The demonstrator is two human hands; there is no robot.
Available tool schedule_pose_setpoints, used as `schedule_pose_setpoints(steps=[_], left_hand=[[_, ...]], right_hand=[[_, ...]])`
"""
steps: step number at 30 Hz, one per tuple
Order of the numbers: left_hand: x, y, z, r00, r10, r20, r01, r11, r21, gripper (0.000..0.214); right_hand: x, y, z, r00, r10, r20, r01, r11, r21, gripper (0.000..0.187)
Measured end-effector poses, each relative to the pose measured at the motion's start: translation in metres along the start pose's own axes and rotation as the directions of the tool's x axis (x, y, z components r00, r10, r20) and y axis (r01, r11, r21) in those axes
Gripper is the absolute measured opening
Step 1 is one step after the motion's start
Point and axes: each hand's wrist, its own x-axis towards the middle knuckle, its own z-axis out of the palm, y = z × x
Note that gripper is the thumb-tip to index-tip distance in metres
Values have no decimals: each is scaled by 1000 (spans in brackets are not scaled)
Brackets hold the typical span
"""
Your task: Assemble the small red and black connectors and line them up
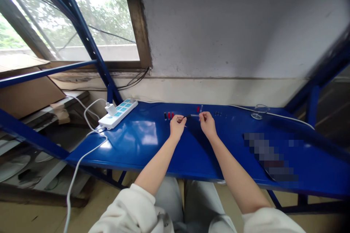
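Both hands are raised just above the blue table (147,153), pinching opposite ends of one slim pen-like piece. My left hand (177,126) is closed on its black end (187,117), and a thin tip pokes out below the fingers. My right hand (209,125) is closed on its clear tube (194,115). Whether the black and clear parts are one piece or two, I cannot make out. Just left of my left hand stand a black cap-like piece (165,115) and red ones (168,115). Behind my right hand are another red piece (198,109) and a clear one (201,108).
A white power strip (117,114) with a plugged-in charger lies at the table's left. Several tiny pieces (218,113) lie right of my hands. Farther right are a clear round container (256,115), a white cable (290,118) and a blurred-out dark object (269,156).
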Motion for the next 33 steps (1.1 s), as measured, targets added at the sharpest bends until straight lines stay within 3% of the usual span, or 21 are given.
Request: schedule_pose_setpoints(steps=[9,12,16,21,24,27,30,33], left_hand=[[-1,6,-2,999,12,-48,-11,1000,24,19],[-4,7,0,996,48,77,-50,998,26,26],[-8,8,2,962,118,248,-129,991,30,36],[-5,7,1,974,158,162,-171,983,68,30],[-7,7,1,969,188,159,-212,966,147,25],[-11,10,1,948,246,202,-298,908,295,19],[-14,13,1,920,322,224,-389,823,413,15],[-15,14,1,885,377,272,-463,766,446,15]], right_hand=[[1,-1,0,999,-9,41,4,991,134,25],[1,-1,2,998,-17,52,5,978,211,25],[1,-2,3,1000,3,27,-11,953,303,26],[1,-2,6,994,47,94,-80,919,386,27],[-1,-1,7,989,64,132,-100,953,287,29],[-5,-2,6,986,74,151,-80,996,40,32],[-9,-7,4,982,59,182,-29,986,-163,37],[-12,-13,2,979,56,198,-8,972,-234,40]])
